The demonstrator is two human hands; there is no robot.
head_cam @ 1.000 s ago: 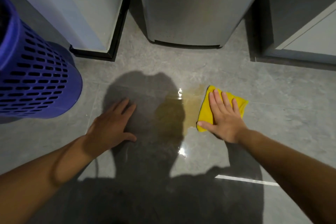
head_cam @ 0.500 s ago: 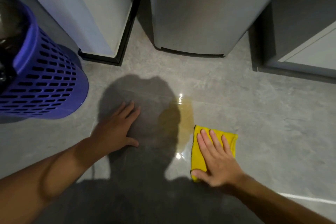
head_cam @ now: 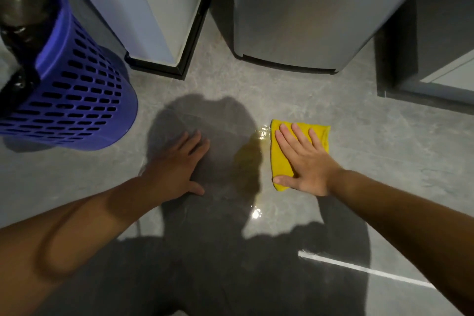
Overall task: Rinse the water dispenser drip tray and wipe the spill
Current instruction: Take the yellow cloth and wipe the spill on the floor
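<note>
A folded yellow cloth (head_cam: 281,159) lies flat on the grey tiled floor. My right hand (head_cam: 306,161) presses on it with straight, spread fingers. Just left of the cloth a yellowish spill (head_cam: 250,159) shines on the tiles, with a wet glint at its far end beside the cloth's corner. My left hand (head_cam: 179,167) rests flat on the floor left of the spill, fingers straight. The base of the grey water dispenser (head_cam: 295,33) stands beyond the spill. No drip tray is in view.
A blue perforated bin (head_cam: 77,100) with a dark bag in it stands at the left. A white cabinet (head_cam: 143,7) with a black base sits left of the dispenser, a grey cabinet (head_cam: 441,59) at the right. My shadow covers the near floor.
My right hand slid the cloth toward me along the spill, then pushed it back away to the spill's far end. My left hand stayed planted on the floor.
</note>
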